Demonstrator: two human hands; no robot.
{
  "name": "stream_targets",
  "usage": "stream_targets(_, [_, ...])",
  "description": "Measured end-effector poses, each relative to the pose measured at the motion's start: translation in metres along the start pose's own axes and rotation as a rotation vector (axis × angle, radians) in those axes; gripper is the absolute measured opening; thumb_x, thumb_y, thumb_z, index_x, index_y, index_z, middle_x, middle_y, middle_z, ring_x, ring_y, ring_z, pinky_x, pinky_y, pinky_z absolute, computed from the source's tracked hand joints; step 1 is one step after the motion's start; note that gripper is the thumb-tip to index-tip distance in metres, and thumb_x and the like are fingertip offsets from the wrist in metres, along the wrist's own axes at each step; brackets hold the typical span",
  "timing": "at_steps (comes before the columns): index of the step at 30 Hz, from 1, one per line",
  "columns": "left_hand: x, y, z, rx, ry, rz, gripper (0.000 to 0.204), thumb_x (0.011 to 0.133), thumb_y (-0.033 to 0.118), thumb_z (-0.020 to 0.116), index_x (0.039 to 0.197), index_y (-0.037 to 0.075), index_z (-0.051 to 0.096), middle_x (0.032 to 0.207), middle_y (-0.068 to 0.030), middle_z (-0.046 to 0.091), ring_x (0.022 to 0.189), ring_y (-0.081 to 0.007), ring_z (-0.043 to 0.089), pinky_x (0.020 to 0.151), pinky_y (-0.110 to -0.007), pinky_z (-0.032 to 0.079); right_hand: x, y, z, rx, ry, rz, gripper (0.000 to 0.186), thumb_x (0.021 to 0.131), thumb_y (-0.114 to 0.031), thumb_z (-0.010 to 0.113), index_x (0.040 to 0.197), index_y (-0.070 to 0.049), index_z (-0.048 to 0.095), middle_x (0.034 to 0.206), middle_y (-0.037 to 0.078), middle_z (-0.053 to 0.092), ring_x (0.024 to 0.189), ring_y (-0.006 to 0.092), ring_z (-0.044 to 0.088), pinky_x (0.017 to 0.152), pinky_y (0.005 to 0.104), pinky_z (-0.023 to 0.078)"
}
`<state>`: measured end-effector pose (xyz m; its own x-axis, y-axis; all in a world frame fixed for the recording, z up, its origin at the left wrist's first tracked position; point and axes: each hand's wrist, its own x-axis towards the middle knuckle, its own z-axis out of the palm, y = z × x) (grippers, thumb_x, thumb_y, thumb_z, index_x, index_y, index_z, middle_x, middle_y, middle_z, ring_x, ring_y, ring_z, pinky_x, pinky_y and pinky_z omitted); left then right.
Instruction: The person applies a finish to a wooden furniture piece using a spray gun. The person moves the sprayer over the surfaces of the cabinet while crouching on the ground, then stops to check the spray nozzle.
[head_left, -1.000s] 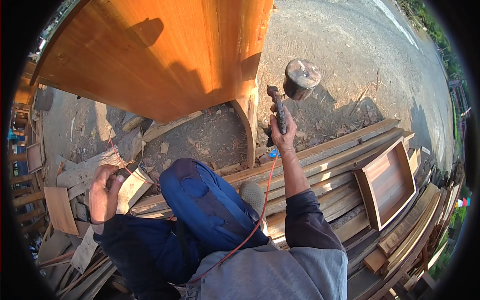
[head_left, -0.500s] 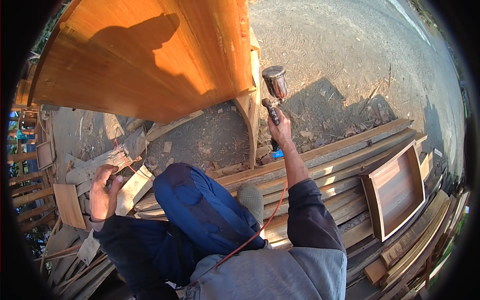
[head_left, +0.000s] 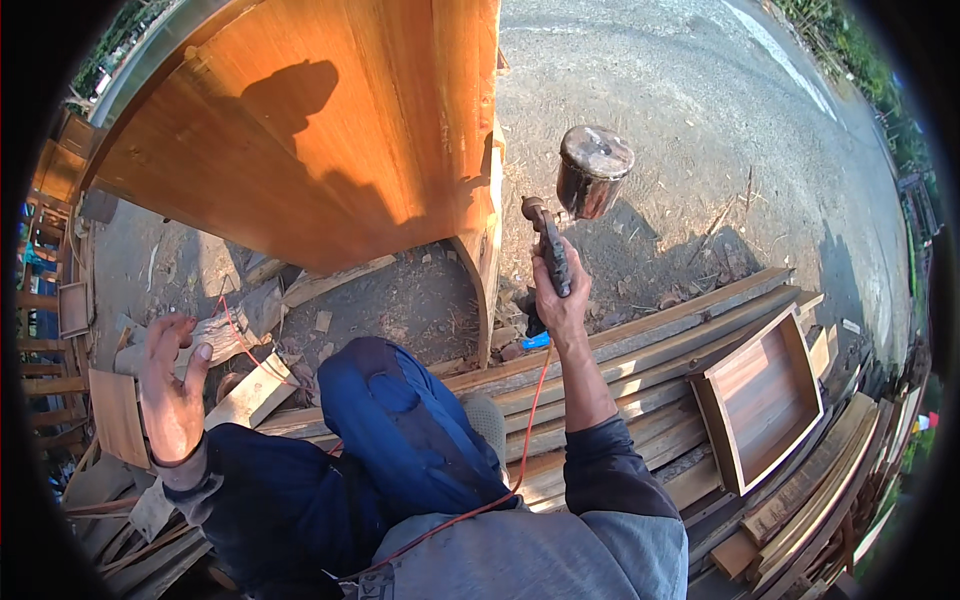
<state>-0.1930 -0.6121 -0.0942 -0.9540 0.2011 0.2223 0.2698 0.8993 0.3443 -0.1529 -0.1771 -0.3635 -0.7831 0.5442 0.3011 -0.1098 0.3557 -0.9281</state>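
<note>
A spray gun with a metal paint cup is gripped by its handle in my right hand. It is held out to the right of a large orange-brown wooden panel, whose glossy face catches my shadow. An orange-red air hose runs from below that hand down across my body. My left hand is raised at the left with curled fingers apart and nothing in them. Behind it lie a rough log and wood offcuts.
Long stacked planks run across under my leg and to the right. On them rests a shallow wooden drawer. More boards lie at the lower right, scrap wood at the left. Beyond is dirt ground and a grey road.
The spray gun in my right hand has come closer and tilted, its cup now nearer the view. My left hand has shifted left and its fingers have spread slightly. The view has also shifted.
</note>
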Motion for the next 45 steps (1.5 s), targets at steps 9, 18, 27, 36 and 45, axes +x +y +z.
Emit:
stream_targets(9, [0.002,-0.043,0.014,-0.190,0.095,0.085,0.032,0.089,0.009,0.069,0.117,-0.006,0.065,0.132,-0.0187,0.058,0.094,-0.0299,0.065,0.088,-0.039,0.052,0.018,-0.161,0.015,0.047,0.231,-0.199,0.052,0.091,-0.005,0.070,0.139,0.004,0.054,0.116,0.015,0.068,0.096,0.0237,0.068,0.084,0.0346,0.055])
stream_targets(18, [0.020,-0.099,0.086,-0.434,-0.049,0.164,0.031,0.091,0.014,0.069,0.115,-0.004,0.067,0.131,-0.0184,0.058,0.090,-0.0277,0.067,0.080,-0.035,0.057,0.017,-0.242,0.082,-0.279,0.536,-0.433,0.045,0.093,-0.011,0.068,0.135,0.001,0.058,0.104,0.014,0.071,0.091,0.0229,0.071,0.082,0.0360,0.056])
stream_targets(27, [0.022,-0.151,0.112,-0.489,-0.052,0.189,0.031,0.090,0.020,0.071,0.114,0.000,0.069,0.126,-0.0160,0.061,0.074,-0.0219,0.066,0.071,-0.033,0.055,0.000,-0.204,0.119,-0.229,0.500,-0.218,0.032,0.094,-0.011,0.068,0.124,-0.002,0.062,0.087,0.009,0.067,0.076,0.0149,0.062,0.073,0.0317,0.052])
stream_targets(36, [0.024,-0.179,0.113,-0.416,-0.024,0.232,0.031,0.089,0.018,0.071,0.116,0.002,0.068,0.128,-0.0170,0.060,0.077,-0.0211,0.064,0.075,-0.034,0.054,-0.052,-0.100,0.125,-0.274,0.478,-0.045,0.027,0.093,-0.013,0.066,0.117,-0.002,0.061,0.078,0.012,0.058,0.067,0.0217,0.058,0.068,0.0359,0.050])
stream_targets(45, [0.029,-0.163,0.114,-0.461,-0.139,0.171,0.028,0.092,0.017,0.069,0.116,0.001,0.068,0.109,-0.0108,0.068,0.077,-0.0217,0.064,0.073,-0.033,0.053,-0.090,-0.023,0.089,-0.236,0.256,0.145,0.026,0.091,-0.023,0.073,0.104,-0.001,0.071,0.069,0.005,0.063,0.059,0.0125,0.057,0.058,0.0318,0.046])
